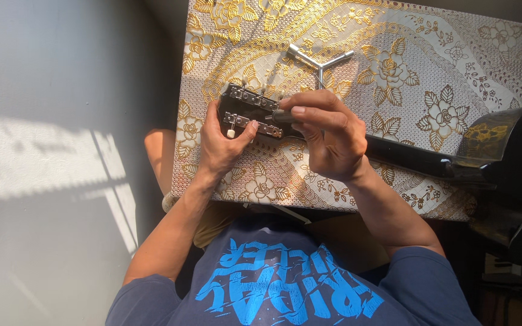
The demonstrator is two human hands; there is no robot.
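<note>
Single head-worn view, looking steeply down, close over table (454, 66) edge; wearer's own chest and arms fill lower frame.

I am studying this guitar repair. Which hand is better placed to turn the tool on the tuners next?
Probably the right hand: its fingers already pinch the dark tool handle over the black guitar headstock. The left hand only steadies the headstock from the side.
</note>
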